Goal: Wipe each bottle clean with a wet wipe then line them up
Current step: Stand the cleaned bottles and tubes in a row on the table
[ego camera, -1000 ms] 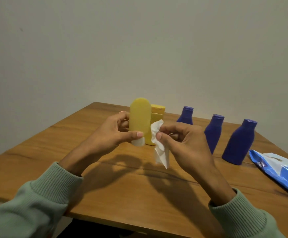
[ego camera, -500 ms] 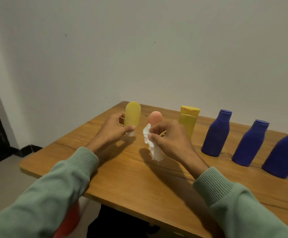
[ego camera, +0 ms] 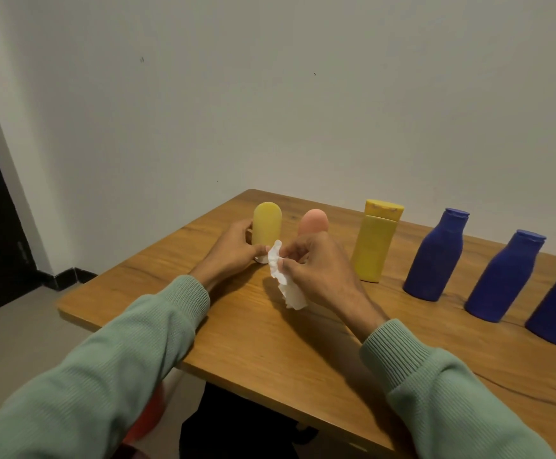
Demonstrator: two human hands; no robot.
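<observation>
Yellow round-top bottle [ego camera: 267, 226] upright, L hand [ego camera: 233, 251] fingers curled round it; R hand [ego camera: 318, 270] fingers pinch wet wipe [ego camera: 286, 288], just beside it

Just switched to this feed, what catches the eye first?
At the left end of the table, the left hand holds a rounded yellow bottle low down while the right hand pinches a crumpled white wipe beside it. A pink bottle stands behind the right hand. To the right run a yellow flip-cap bottle and three blue bottles in a row.
</observation>
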